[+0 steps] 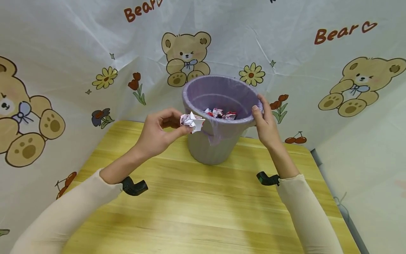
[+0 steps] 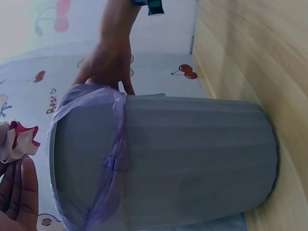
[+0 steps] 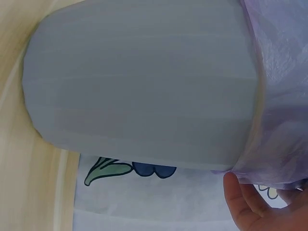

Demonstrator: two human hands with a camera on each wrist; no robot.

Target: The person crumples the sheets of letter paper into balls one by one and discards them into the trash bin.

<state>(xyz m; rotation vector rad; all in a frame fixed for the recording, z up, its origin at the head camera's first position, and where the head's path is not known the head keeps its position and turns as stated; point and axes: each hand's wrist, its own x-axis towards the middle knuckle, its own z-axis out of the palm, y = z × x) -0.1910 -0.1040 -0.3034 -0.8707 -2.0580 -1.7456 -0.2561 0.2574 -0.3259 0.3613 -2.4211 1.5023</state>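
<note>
A grey trash can (image 1: 210,148) lined with a thin purple plastic bag (image 1: 217,132) stands on the table, its mouth tipped toward the camera in the head view. Several crumpled pieces of red and white paper (image 1: 219,113) lie inside it. My left hand (image 1: 158,132) pinches a crumpled paper ball (image 1: 191,121) between thumb and fingers, just outside the near left part of the rim. On the right side, my right hand (image 1: 265,123) grips the bag-covered rim, thumb on the near side. In the right wrist view its fingertips (image 3: 232,185) meet the bag's edge.
The wooden table (image 1: 177,211) stretches between the forearms. Behind it hangs a white cloth (image 1: 127,46) printed with bears and flowers, close to the can's back. Black wrist-worn devices (image 1: 134,187) sit at both sleeve cuffs.
</note>
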